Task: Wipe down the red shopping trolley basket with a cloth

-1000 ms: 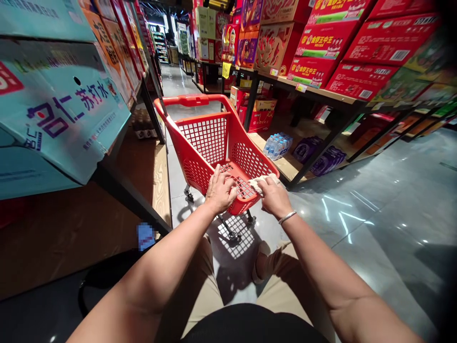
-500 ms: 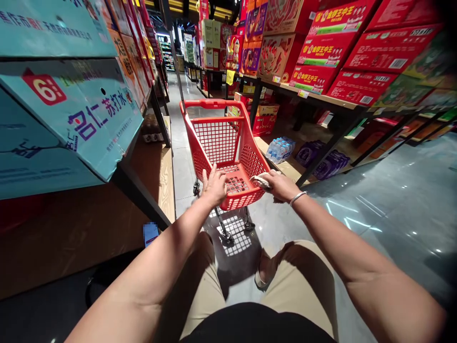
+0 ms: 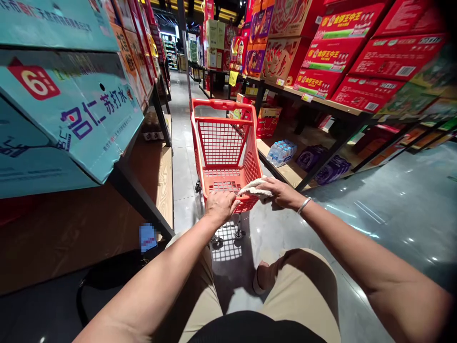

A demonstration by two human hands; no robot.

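A red plastic shopping cart (image 3: 250, 164) stands in front of my knees, its basket facing me and its handle bar at the far end. My left hand (image 3: 220, 206) is closed over the near rim of the basket, fingers curled to the inside. At the near right corner my right hand (image 3: 282, 193) grips a whitish cloth (image 3: 257, 188), which lies against the rim. The fingertips of that hand are partly covered by the cloth. Through the grid the basket floor shows bare.
Blue cartons (image 3: 107, 109) are stacked on a shelf close at my left. Red boxes (image 3: 332, 57) fill the shelf at the right, with bottled water packs (image 3: 282, 152) beneath. A black bag (image 3: 107, 276) and a blurred blue card (image 3: 147, 237) lie at lower left. Grey floor (image 3: 392, 228) spreads at right.
My left hand has gone from spread fingers above the basket to a grip on its rim. The cart has turned slightly and its near end sits higher. The cloth has slid left along the rim.
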